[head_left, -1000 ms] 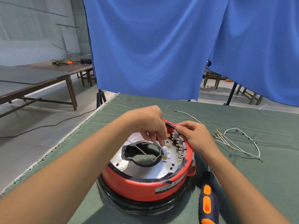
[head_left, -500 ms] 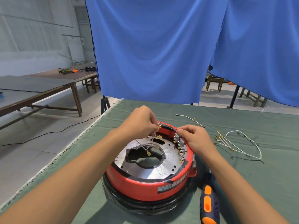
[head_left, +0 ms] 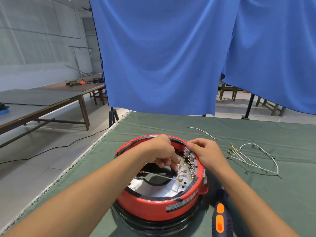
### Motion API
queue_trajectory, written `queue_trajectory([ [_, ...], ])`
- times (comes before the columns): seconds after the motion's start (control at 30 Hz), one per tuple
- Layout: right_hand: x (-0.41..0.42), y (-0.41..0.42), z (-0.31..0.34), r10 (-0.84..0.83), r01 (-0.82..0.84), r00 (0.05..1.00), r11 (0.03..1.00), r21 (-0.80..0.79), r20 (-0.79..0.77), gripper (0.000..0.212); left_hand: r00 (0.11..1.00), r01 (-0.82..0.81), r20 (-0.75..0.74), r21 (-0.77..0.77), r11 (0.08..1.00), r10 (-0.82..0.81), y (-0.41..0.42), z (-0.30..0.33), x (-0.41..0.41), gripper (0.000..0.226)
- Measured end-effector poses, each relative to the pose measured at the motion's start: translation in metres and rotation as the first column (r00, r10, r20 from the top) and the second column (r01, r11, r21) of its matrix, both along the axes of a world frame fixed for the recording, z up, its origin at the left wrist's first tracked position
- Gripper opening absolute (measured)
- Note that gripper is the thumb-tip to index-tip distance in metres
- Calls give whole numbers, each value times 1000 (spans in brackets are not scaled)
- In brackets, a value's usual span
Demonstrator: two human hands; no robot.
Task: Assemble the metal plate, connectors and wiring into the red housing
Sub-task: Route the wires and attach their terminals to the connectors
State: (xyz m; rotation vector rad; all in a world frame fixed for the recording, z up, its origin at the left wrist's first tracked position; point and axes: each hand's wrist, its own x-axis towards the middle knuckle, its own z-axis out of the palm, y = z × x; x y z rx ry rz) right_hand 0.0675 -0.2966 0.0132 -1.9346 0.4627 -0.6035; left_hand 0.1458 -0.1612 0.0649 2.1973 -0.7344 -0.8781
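Observation:
The round red housing point(head_left: 153, 207) sits on the green table cloth with the silver metal plate point(head_left: 164, 189) inside it. My left hand point(head_left: 160, 151) reaches over the plate and pinches a white wire point(head_left: 159, 175) that has brass terminals at its ends. A row of grey connectors point(head_left: 190, 161) with brass tabs lines the housing's right inner wall. My right hand point(head_left: 206, 154) grips the housing's right rim beside those connectors, fingertips at the topmost one.
Several loose white wires point(head_left: 253, 158) lie on the cloth to the right, and one more wire point(head_left: 201, 130) lies farther back. A blue and orange screwdriver point(head_left: 221, 218) lies at the housing's lower right. The table's left edge point(head_left: 82, 154) is close.
My left hand has come back down from the housing's far rim to the plate near the connectors, bringing the white wire with it. My right hand has stayed on the rim.

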Motion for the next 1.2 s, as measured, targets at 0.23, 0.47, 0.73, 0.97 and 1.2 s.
queue_trajectory([
  [0.23,2,0,-2,5,-5,1000,1000,4,14,14,999,-20,32,-56,998,22,-15,-13,1,10],
  [0.47,2,-1,-3,9,-9,1000,1000,2,6,16,997,-72,-47,-142,987,66,-10,-24,9,10],
  [0.73,1,-1,-2,9,-9,1000,1000,11,9,14,996,-81,-48,-173,982,74,-11,-28,10,10],
  [0.97,2,-2,-3,9,-10,1000,999,42,13,14,998,-64,-12,-192,979,63,-10,-27,8,12],
  [1.2,0,-2,-2,5,-5,1000,1000,12,-3,14,997,-45,50,-195,980,55,-10,-27,7,12],
])
